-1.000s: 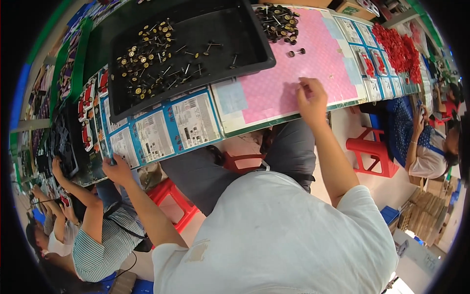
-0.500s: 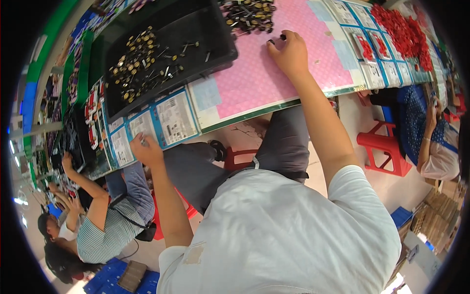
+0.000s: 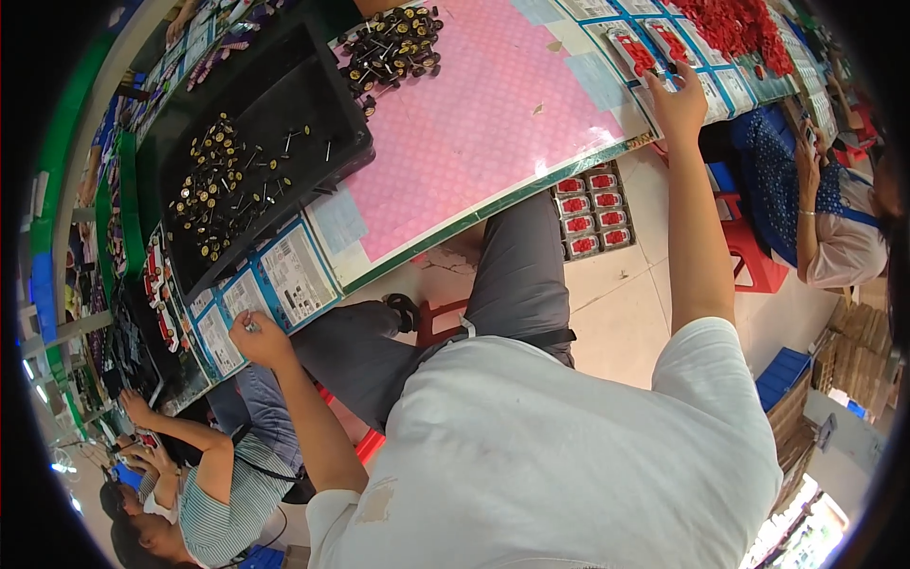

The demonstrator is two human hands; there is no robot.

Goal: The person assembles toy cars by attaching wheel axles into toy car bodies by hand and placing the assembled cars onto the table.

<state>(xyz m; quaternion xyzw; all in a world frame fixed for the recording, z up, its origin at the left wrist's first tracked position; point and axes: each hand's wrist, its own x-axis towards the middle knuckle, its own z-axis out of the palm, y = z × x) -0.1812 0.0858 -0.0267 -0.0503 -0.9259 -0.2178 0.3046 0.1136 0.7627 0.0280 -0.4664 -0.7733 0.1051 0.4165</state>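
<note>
My left hand (image 3: 262, 339) is closed at the table's near left edge, above the blue-bordered printed sheets. A small pale, shiny bit shows at its fingertips, too small to name. My right hand (image 3: 681, 106) is at the far right, its thumb and forefinger bent towards each other beside a red toy car part in a clear tray (image 3: 630, 52). Small dark pieces show at those fingertips; what they are I cannot make out. A second trayed red part (image 3: 669, 43) lies alongside. Small black wheels with yellow hubs and metal axles are piled (image 3: 393, 45) on the pink mat (image 3: 474, 123).
A black bin (image 3: 332, 156) holds more wheels on axles. Red parts (image 3: 735, 28) are heaped at the far right. Below the table edge stands a box of trayed red parts (image 3: 592, 211). Co-workers sit on both sides, one in striped clothing (image 3: 227, 493).
My right hand has moved right from the pink mat to the trayed red parts. My left hand stays near the printed sheets. The view has shifted, revealing the box under the table edge.
</note>
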